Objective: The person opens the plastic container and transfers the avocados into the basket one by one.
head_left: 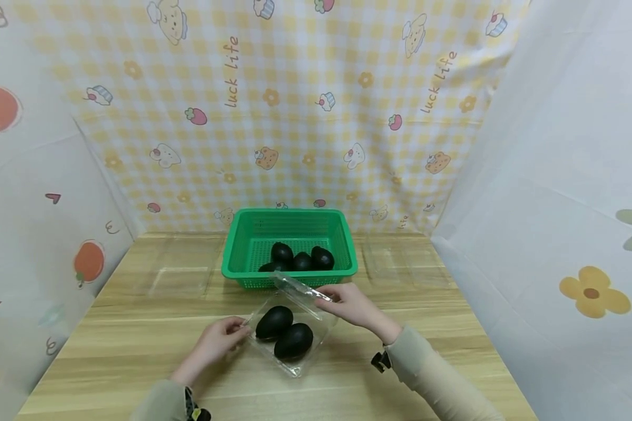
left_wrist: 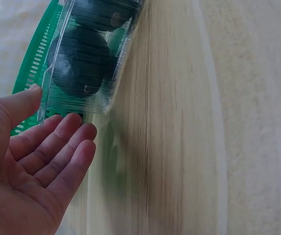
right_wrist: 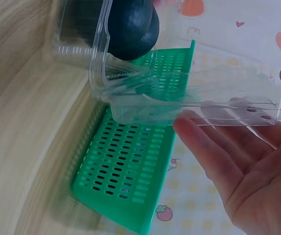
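Two dark avocados [head_left: 275, 323] lie side by side in a clear plastic clamshell box [head_left: 287, 368], set at an angle on the table. At its left corner my left hand [head_left: 222, 338] pinches the rim; in the left wrist view the thumb is on one side of the edge and the fingers [left_wrist: 84, 152] on the other. My right hand [head_left: 350, 304] holds the raised, tilted lid [head_left: 300, 289] by its edge. The right wrist view shows the lid [right_wrist: 194, 105] between thumb and fingers, hinged to the box with an avocado [right_wrist: 133, 29] inside.
A green plastic basket [head_left: 232, 248] with several dark avocados [head_left: 323, 258] stands right behind the box. Clear plastic boxes lie on the wooden table [head_left: 110, 333], one at the left [head_left: 179, 275] and more at the right [head_left: 408, 263]. Patterned cloth [head_left: 295, 117] hangs behind.
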{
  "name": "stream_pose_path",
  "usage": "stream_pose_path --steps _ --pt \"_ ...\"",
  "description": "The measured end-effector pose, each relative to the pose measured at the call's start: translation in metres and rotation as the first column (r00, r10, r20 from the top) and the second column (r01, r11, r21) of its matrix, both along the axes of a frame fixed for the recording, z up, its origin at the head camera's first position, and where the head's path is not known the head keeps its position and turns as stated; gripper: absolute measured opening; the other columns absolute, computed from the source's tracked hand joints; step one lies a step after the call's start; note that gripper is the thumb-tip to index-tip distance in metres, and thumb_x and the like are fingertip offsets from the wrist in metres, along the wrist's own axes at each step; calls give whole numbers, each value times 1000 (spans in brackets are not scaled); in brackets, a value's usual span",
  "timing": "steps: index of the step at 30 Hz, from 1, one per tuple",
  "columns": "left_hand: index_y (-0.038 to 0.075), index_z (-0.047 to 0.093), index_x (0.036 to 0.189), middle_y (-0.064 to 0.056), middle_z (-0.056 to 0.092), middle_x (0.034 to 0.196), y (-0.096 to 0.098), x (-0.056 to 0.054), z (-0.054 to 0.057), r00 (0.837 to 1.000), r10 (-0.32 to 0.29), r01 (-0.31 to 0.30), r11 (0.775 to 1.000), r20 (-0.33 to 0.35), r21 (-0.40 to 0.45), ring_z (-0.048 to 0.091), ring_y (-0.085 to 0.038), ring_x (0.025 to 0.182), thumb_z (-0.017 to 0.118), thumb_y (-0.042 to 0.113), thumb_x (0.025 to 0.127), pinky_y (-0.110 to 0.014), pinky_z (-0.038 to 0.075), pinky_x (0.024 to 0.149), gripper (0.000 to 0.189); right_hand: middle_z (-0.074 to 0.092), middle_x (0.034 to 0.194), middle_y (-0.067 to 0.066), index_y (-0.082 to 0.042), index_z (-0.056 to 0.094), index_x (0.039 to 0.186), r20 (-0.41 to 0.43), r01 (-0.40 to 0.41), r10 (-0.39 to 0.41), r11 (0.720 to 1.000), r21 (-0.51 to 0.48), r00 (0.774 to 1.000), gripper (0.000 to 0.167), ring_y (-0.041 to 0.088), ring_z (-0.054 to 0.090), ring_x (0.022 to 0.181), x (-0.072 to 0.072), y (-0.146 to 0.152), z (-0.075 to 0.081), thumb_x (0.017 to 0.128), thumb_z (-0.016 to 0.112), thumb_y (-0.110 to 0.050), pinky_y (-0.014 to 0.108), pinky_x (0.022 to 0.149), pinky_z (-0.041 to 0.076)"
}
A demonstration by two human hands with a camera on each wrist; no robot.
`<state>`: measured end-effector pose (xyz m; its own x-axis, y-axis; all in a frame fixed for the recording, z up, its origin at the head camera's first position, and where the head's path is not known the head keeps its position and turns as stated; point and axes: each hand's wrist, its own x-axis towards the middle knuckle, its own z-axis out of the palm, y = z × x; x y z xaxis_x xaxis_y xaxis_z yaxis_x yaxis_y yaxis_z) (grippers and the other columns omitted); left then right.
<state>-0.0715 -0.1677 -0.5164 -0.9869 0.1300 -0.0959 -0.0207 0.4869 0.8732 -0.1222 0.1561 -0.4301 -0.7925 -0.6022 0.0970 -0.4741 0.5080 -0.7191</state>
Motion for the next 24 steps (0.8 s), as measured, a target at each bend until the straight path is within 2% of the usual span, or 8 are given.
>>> stream_pose_path --steps 3,6,11,18,20,24 --pt "-1 69 102 -6 65 77 0 -3 0 1000 4 -4 1000 -11 -10 59 -20 61 67 19 92 -30 51 52 23 70 100 -1 -9 69 118 10 9 -9 1000 -20 1000 33 10 67 81 1 3 0 97 59 -33 26 63 54" --pt "2 70 95 -6 64 74 -1 -5 0 1000 4 -4 1000 -19 -23 57 -19 59 67 19 92 -28 49 49 18 70 100 5 -4 67 120 44 29 -28 999 -34 999 38 15 66 78 4 7 0 98 57 -34 27 60 55" --pt "3 70 92 -5 62 72 -2 -8 -2 1000 11 -11 1000 3 -29 55 -18 61 66 19 93 -30 49 48 17 70 98 15 1 64 123 111 71 -63 995 -65 992 41 26 66 81 8 15 -3 100 54 -32 28 59 55" --pt "1 68 88 -3 62 71 -4 -15 -3 1000 23 -23 999 -2 -31 57 -16 63 66 15 92 -27 47 52 15 70 98 17 1 64 122 133 127 -112 986 -105 985 33 25 68 84 14 22 -7 101 54 -23 29 59 56" --pt "1 68 87 -3 61 70 -4 -18 -3 1000 19 -19 999 -6 -34 56 -16 63 66 14 92 -25 46 52 15 70 98 17 2 64 121 148 145 -127 982 -122 981 31 28 68 85 18 24 -5 101 54 -19 32 60 57" --pt "0 68 88 -3 60 70 -4 -24 -1 1000 2 -2 1000 -4 -30 54 -16 62 64 15 94 -25 45 52 17 69 98 19 8 63 118 178 160 -129 972 -174 975 27 38 66 85 29 25 9 100 53 -10 40 62 58"
